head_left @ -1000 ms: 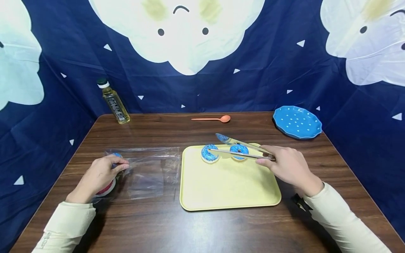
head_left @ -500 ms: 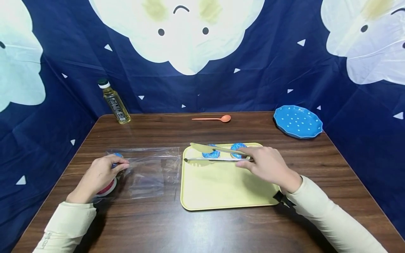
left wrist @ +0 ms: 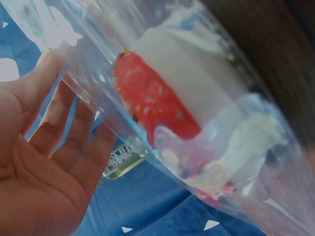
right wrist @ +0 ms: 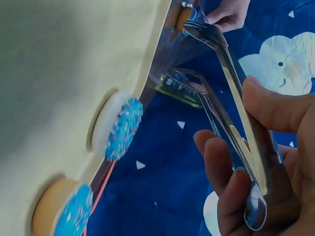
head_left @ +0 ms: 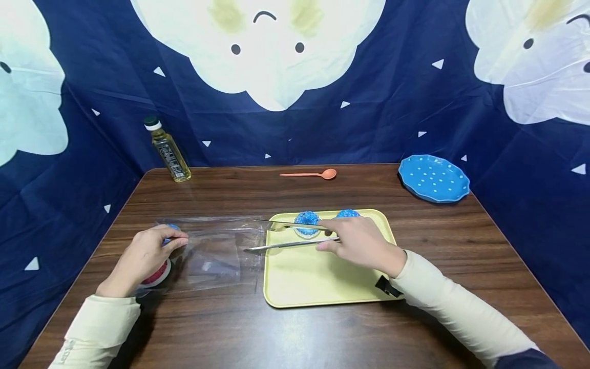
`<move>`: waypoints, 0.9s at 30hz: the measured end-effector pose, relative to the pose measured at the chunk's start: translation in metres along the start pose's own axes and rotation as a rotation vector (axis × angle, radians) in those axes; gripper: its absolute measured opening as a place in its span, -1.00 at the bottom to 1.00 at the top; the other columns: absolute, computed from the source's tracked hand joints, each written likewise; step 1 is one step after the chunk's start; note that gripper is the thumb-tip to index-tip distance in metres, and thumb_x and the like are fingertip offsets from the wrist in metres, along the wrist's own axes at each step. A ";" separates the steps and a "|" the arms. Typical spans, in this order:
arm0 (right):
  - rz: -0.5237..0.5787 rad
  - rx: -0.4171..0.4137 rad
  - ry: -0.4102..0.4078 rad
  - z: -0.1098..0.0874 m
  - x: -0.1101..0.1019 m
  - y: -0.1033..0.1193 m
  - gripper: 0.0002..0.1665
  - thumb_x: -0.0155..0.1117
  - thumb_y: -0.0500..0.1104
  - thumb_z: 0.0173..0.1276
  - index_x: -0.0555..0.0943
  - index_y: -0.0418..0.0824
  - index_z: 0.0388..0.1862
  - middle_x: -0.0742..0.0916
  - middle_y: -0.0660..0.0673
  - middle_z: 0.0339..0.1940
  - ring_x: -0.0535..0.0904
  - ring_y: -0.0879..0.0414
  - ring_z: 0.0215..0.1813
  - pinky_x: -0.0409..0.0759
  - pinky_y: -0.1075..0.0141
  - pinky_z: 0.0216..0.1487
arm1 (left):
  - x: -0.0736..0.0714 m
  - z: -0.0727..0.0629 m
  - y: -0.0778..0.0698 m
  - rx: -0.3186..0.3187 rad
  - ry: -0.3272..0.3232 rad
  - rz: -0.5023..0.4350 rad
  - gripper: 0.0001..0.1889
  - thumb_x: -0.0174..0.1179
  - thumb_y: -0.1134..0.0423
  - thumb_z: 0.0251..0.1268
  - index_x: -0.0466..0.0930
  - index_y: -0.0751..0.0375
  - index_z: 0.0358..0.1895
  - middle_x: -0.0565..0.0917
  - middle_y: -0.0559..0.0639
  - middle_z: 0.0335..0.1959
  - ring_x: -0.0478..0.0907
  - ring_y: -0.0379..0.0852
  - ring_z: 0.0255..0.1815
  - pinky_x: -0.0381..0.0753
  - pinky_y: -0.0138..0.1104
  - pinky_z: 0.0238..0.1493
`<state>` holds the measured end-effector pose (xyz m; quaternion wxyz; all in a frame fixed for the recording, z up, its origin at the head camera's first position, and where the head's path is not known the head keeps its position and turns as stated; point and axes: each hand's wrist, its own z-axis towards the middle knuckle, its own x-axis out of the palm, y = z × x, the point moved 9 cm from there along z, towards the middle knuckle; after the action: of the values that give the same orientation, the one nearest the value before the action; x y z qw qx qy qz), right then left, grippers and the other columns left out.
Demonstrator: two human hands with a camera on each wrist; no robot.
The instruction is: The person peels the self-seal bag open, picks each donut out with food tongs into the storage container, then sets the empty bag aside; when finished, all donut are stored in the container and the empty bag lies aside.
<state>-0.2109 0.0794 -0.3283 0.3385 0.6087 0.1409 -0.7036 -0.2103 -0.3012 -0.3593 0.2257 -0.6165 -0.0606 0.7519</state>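
Note:
My left hand (head_left: pixel 147 256) pinches the edge of a clear plastic bag (head_left: pixel 214 256) lying flat on the table's left. Inside the bag, partly under the hand, are a doughnut with red icing (head_left: pixel 157 275) and one with blue icing (head_left: pixel 173 226); the left wrist view shows the red icing (left wrist: pixel 152 96) through the film. My right hand (head_left: pixel 361 243) grips metal tongs (head_left: pixel 286 245), their arms spread with nothing between the tips, which reach over the bag's right end. Two blue-iced doughnuts, one white-sided (right wrist: pixel 125 130) and one tan-sided (right wrist: pixel 74 214), sit on the yellow tray (head_left: pixel 322 292).
An orange spoon (head_left: pixel 309 175) lies near the table's far edge. A bottle of yellow liquid (head_left: pixel 171 156) stands at the back left, and a blue dotted plate (head_left: pixel 434 179) at the back right. Dark blue cloth hangs behind the table.
The right hand and tongs have swung left across the tray, from above the doughnuts to the bag's right end. Both blue doughnuts stay on the tray. The left hand has kept its place.

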 end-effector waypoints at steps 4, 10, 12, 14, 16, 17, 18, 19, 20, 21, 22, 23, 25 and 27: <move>0.010 -0.031 0.015 0.008 0.011 0.008 -0.44 0.40 0.18 0.32 0.69 -0.09 0.18 0.80 0.04 -0.18 0.73 0.08 -0.23 0.62 0.10 -0.35 | 0.000 -0.002 0.001 -0.009 -0.001 -0.005 -0.86 0.30 0.22 0.39 0.78 0.20 -0.17 0.73 0.16 -0.17 0.65 0.26 -0.06 0.53 0.20 -0.01; 0.035 -0.073 0.032 0.020 0.021 0.021 -0.45 0.41 0.17 0.31 0.70 -0.13 0.14 0.80 -0.03 -0.14 0.73 0.07 -0.28 0.57 0.16 -0.54 | -0.003 -0.003 0.002 -0.012 -0.008 -0.001 -0.86 0.31 0.21 0.38 0.78 0.20 -0.18 0.73 0.17 -0.18 0.65 0.28 -0.04 0.52 0.22 0.01; 0.035 -0.071 0.051 0.025 0.024 0.024 -0.42 0.41 0.18 0.32 0.68 -0.15 0.16 0.79 -0.05 -0.10 0.73 0.05 -0.27 0.56 0.17 -0.56 | -0.003 -0.004 0.003 -0.021 -0.004 0.000 -0.85 0.31 0.20 0.39 0.78 0.20 -0.18 0.73 0.17 -0.17 0.65 0.28 -0.04 0.51 0.22 0.02; 0.029 -0.068 0.071 0.030 0.028 0.027 -0.41 0.39 0.20 0.32 0.68 -0.15 0.16 0.79 -0.04 -0.14 0.72 0.06 -0.30 0.54 0.18 -0.58 | -0.003 -0.004 0.003 -0.011 -0.011 -0.002 -0.86 0.32 0.21 0.37 0.78 0.20 -0.18 0.73 0.17 -0.18 0.65 0.28 -0.05 0.52 0.22 0.01; 0.031 -0.065 0.087 0.034 0.033 0.029 -0.49 0.39 0.20 0.32 0.69 -0.14 0.03 0.77 0.00 -0.26 0.67 0.08 -0.39 0.49 0.20 -0.61 | -0.003 -0.004 0.002 0.002 -0.022 -0.002 -0.87 0.34 0.22 0.35 0.78 0.20 -0.20 0.73 0.15 -0.20 0.66 0.27 -0.07 0.53 0.21 -0.01; 0.034 -0.063 0.093 0.036 0.036 0.029 -0.53 0.40 0.20 0.31 0.69 -0.13 -0.04 0.74 0.02 -0.33 0.64 0.09 -0.43 0.47 0.21 -0.63 | -0.003 -0.004 0.002 0.009 -0.027 -0.002 -0.88 0.34 0.23 0.35 0.78 0.20 -0.20 0.73 0.15 -0.21 0.66 0.27 -0.08 0.53 0.21 -0.02; 0.038 -0.061 0.098 0.037 0.038 0.030 -0.54 0.40 0.20 0.31 0.68 -0.13 -0.07 0.72 0.04 -0.37 0.63 0.10 -0.43 0.46 0.21 -0.64 | -0.003 -0.004 0.001 0.017 -0.032 -0.003 -0.88 0.35 0.24 0.34 0.78 0.21 -0.21 0.73 0.14 -0.22 0.66 0.27 -0.08 0.54 0.21 -0.03; 0.045 -0.060 0.102 0.039 0.040 0.030 -0.55 0.41 0.20 0.31 0.67 -0.13 -0.09 0.71 0.04 -0.38 0.62 0.11 -0.43 0.46 0.21 -0.63 | -0.002 -0.005 0.001 0.022 -0.035 -0.003 -0.88 0.35 0.24 0.33 0.78 0.21 -0.21 0.73 0.14 -0.22 0.66 0.27 -0.08 0.54 0.21 -0.03; 0.053 -0.055 0.110 0.040 0.042 0.030 -0.55 0.41 0.20 0.31 0.67 -0.13 -0.09 0.71 0.04 -0.37 0.62 0.10 -0.41 0.47 0.20 -0.60 | -0.002 -0.005 0.000 0.023 -0.036 -0.004 -0.88 0.35 0.24 0.33 0.78 0.21 -0.21 0.73 0.14 -0.22 0.66 0.28 -0.08 0.54 0.21 -0.04; 0.068 -0.047 0.121 0.041 0.045 0.029 -0.54 0.41 0.19 0.31 0.68 -0.13 -0.06 0.73 0.02 -0.32 0.65 0.08 -0.35 0.52 0.17 -0.55 | -0.002 -0.004 0.000 0.026 -0.035 -0.005 -0.88 0.35 0.24 0.34 0.78 0.21 -0.21 0.73 0.14 -0.23 0.66 0.27 -0.09 0.54 0.20 -0.04; 0.078 -0.035 0.136 0.042 0.047 0.028 -0.50 0.41 0.20 0.31 0.68 -0.14 0.01 0.75 0.00 -0.22 0.69 0.06 -0.26 0.58 0.13 -0.48 | -0.001 -0.004 0.000 0.031 -0.036 -0.006 -0.88 0.35 0.24 0.34 0.78 0.21 -0.21 0.73 0.14 -0.23 0.66 0.27 -0.09 0.54 0.20 -0.05; 0.096 -0.023 0.150 0.043 0.049 0.028 -0.43 0.42 0.19 0.31 0.67 -0.15 0.12 0.76 -0.02 -0.11 0.71 0.03 -0.15 0.63 0.10 -0.36 | -0.001 -0.004 -0.001 0.036 -0.038 -0.006 -0.89 0.35 0.24 0.34 0.78 0.21 -0.22 0.73 0.13 -0.24 0.66 0.27 -0.09 0.55 0.19 -0.05; 0.134 0.002 0.191 0.044 0.053 0.025 -0.32 0.46 0.16 0.29 0.61 -0.17 0.26 0.73 -0.07 0.10 0.68 -0.02 0.07 0.66 0.05 -0.12 | -0.001 -0.003 -0.001 0.042 -0.040 -0.006 -0.89 0.35 0.25 0.34 0.78 0.21 -0.22 0.73 0.12 -0.24 0.67 0.26 -0.10 0.55 0.19 -0.06; 0.171 0.027 0.230 0.044 0.056 0.022 -0.25 0.51 0.09 0.26 0.55 -0.22 0.34 0.67 -0.12 0.22 0.60 -0.06 0.22 0.60 0.03 0.10 | -0.002 -0.002 -0.001 0.046 -0.041 -0.005 -0.90 0.34 0.25 0.34 0.78 0.20 -0.23 0.73 0.12 -0.24 0.67 0.26 -0.10 0.55 0.19 -0.06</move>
<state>-0.2316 0.0194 -0.3674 0.3705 0.6996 0.1170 -0.5997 -0.2074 -0.3012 -0.3577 0.2404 -0.5956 -0.0492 0.7649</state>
